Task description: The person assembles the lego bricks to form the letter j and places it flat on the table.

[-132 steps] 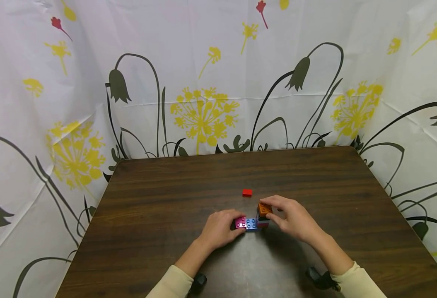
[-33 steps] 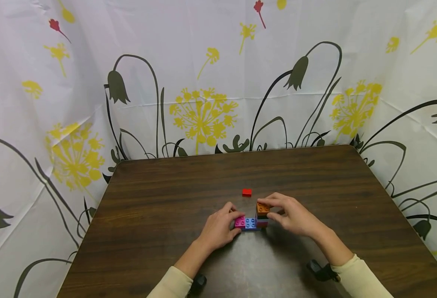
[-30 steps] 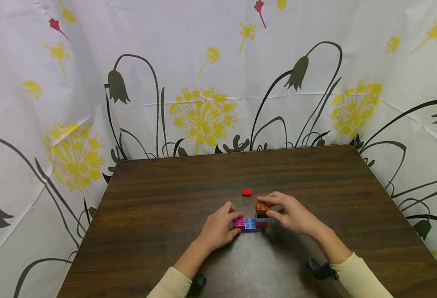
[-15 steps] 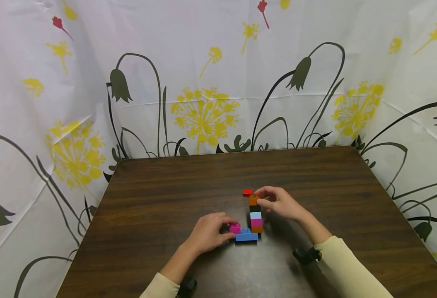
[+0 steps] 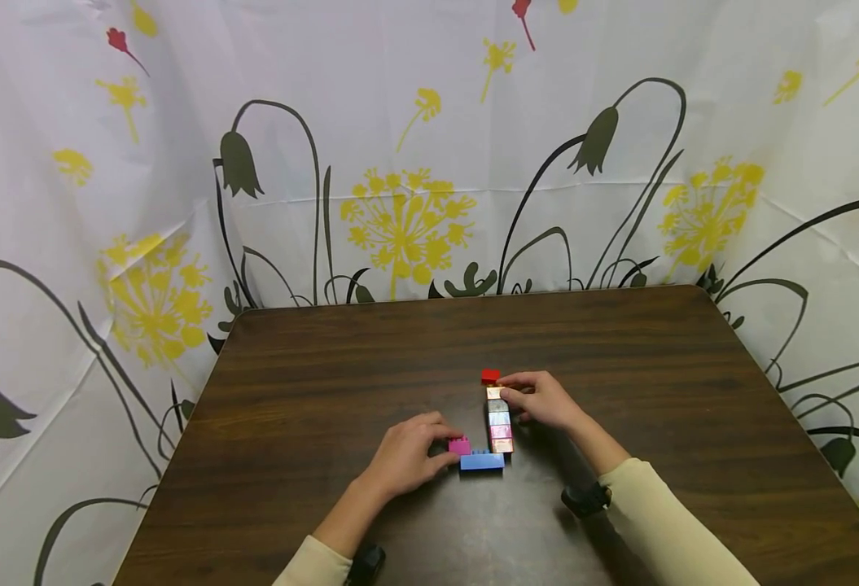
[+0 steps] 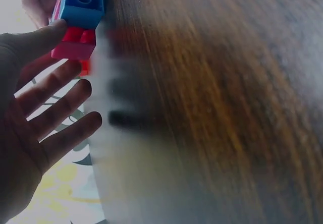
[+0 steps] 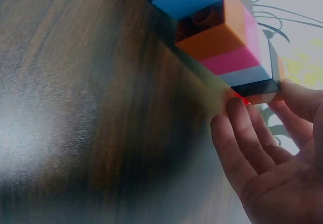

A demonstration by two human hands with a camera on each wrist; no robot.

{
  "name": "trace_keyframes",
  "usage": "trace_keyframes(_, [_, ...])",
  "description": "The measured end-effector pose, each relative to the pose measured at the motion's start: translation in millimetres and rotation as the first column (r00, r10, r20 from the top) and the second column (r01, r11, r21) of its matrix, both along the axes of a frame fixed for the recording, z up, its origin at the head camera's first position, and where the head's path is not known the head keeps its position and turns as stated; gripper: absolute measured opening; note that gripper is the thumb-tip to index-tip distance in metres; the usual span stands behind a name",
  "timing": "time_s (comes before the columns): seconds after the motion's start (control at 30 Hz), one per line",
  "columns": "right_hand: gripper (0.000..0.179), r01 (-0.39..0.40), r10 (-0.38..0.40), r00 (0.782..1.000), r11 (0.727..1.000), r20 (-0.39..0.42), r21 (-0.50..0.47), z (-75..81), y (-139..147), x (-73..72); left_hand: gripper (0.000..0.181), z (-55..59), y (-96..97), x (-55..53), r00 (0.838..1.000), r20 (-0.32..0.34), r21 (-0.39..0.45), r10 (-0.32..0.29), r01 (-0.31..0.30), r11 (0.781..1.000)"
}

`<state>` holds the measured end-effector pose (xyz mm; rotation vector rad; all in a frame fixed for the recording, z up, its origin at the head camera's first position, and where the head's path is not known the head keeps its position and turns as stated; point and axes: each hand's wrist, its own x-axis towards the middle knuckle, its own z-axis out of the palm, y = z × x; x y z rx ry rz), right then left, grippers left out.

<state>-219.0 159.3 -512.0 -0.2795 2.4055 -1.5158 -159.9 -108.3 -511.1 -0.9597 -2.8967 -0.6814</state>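
My left hand (image 5: 409,456) pinches the pink brick (image 5: 459,446) fixed at the left end of a long blue brick (image 5: 482,462); its other fingers are spread. On the blue brick's right end is a column of orange, pink, light blue and black bricks, topped by another orange brick (image 5: 494,392). That top brick is held between the thumb and fingers of my right hand (image 5: 550,400). The whole build leans back, studs pointing away from me. Hollow undersides show on the blue brick (image 6: 83,4) in the left wrist view and the lower orange brick (image 7: 212,24) in the right.
A loose red brick (image 5: 491,376) lies just beyond the column's far end. The brown wood-grain table (image 5: 312,391) reaches back to a white curtain (image 5: 429,163) with printed flowers. Each wrist carries a black camera mount.
The build, upright earlier, has been tipped back, its column now stretching away from me to the red brick. My right hand moved forward with the top; the left shifted slightly left and nearer.
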Motion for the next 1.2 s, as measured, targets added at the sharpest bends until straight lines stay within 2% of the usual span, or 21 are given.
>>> trace_keyframes(0.23, [0.031,0.016,-0.018,0.999,0.999,0.037,0.046,-4.2,-3.6,-1.0,0.025,-0.6,0.4,-1.3,1.000,-0.010,-0.004,-0.019,0.019,1.000])
trace_keyframes(0.53, [0.031,-0.016,0.012,0.999,0.997,0.052,0.073,-6.0,-4.4,-4.6,0.029,-0.7,-0.2,-2.1,0.998,0.055,-0.008,-0.006,0.006,1.000])
trace_keyframes(0.73, [0.029,-0.020,0.016,0.997,0.998,0.069,0.060,-5.7,-4.8,-4.5,0.030,-0.3,-0.1,-2.0,0.998,0.060,-0.015,0.000,0.000,1.000])
trace_keyframes(1.2, [0.029,-0.011,0.003,0.997,0.995,0.080,0.103,-7.7,-3.5,-6.7,0.028,-0.5,0.0,-2.0,0.998,0.066,-0.017,-0.005,0.006,1.000])
